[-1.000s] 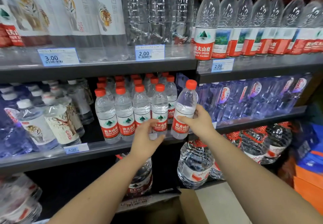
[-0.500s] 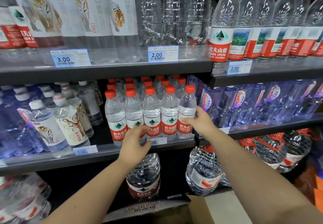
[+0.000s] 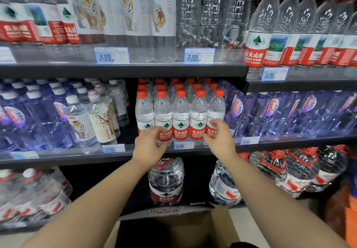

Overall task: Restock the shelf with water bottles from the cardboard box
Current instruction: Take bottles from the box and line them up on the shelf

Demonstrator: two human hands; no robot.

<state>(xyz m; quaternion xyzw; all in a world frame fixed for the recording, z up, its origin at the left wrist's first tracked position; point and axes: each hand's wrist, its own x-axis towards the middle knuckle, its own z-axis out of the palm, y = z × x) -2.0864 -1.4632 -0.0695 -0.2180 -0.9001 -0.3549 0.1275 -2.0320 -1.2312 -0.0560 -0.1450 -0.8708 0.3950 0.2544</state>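
right hand (image 3: 220, 138): curled round end bottle (image 3: 215, 110) at label | left hand (image 3: 149, 147): loosely bent, touching front-row bottles (image 3: 180, 116) beside it | handling: likely light, slick, squeezable; grip mid-body | cardboard box (image 3: 220, 226): below wrists

Tiger-label bottles (image 3: 83, 124) stand left of centre on the middle shelf (image 3: 58, 159), with blue-tinted bottles (image 3: 280, 112) at both ends. Price tags (image 3: 111, 55) line the shelf fronts. Large jugs (image 3: 166, 182) sit below, and an orange item (image 3: 347, 218) shows at lower right.
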